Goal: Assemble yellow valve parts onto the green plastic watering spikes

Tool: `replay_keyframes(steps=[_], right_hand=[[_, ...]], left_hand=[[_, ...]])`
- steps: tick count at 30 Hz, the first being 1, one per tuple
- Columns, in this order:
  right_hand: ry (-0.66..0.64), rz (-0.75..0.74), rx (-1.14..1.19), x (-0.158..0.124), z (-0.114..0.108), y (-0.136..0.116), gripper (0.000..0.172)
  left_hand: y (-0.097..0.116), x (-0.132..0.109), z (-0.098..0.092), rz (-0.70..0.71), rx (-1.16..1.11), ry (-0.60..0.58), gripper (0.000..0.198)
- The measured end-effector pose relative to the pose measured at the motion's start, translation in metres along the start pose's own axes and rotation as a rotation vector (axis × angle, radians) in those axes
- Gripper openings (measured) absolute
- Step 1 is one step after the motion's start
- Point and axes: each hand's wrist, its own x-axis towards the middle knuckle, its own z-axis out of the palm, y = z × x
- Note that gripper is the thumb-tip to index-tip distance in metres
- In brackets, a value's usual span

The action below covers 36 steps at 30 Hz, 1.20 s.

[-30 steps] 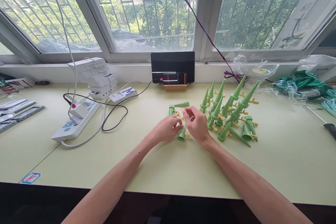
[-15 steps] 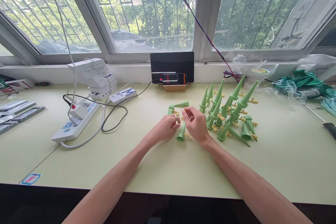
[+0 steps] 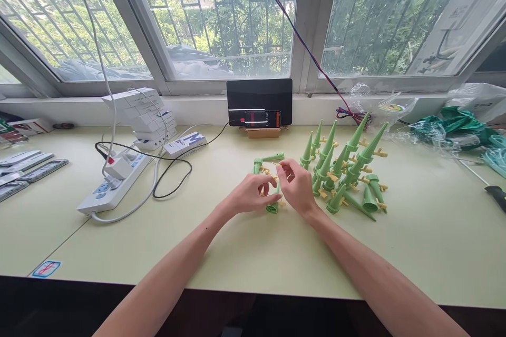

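In the head view, my right hand is closed, thumb and forefinger pinching a thin yellow piece, mostly hidden by the fingertips. My left hand is open, its thumb and fingers apart, with the thumb over a green plastic watering spike that lies with its threaded open end towards me. Just beyond the hands are other green spikes lying down and small yellow bits, partly covered by my fingers. To the right of my right hand stand several green cone spikes with yellow valves; a few more lie at their front.
A phone leans before a black tablet on a stand at the back. A white power strip with cables lies left, near stacked white boxes. Green plastic packaging and a screwdriver are at right.
My left hand has shifted slightly right, its thumb and fingers spreading over the lying spike. My right hand has moved a little right, still pinching the yellow piece.
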Motion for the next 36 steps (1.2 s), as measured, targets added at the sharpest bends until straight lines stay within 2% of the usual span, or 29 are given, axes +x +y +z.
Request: replay_keyframes(steps=[13, 26, 32, 36], right_hand=[[-0.011, 0.026, -0.020, 0.000, -0.001, 0.000, 0.019], [0.033, 0.018, -0.024, -0.001, 0.000, -0.002, 0.019], [0.191, -0.065, -0.061, -0.001, -0.001, -0.006, 0.018], [0.234, -0.082, -0.078, -0.001, -0.001, -0.005, 0.018]], left_hand=[[0.004, -0.004, 0.008, -0.002, -0.010, -0.092, 0.023], [0.006, -0.007, 0.011, -0.021, -0.067, -0.107, 0.031], [0.002, -0.004, 0.007, -0.135, -0.169, -0.019, 0.029], [-0.002, 0.002, 0.002, -0.234, -0.333, 0.087, 0.040]])
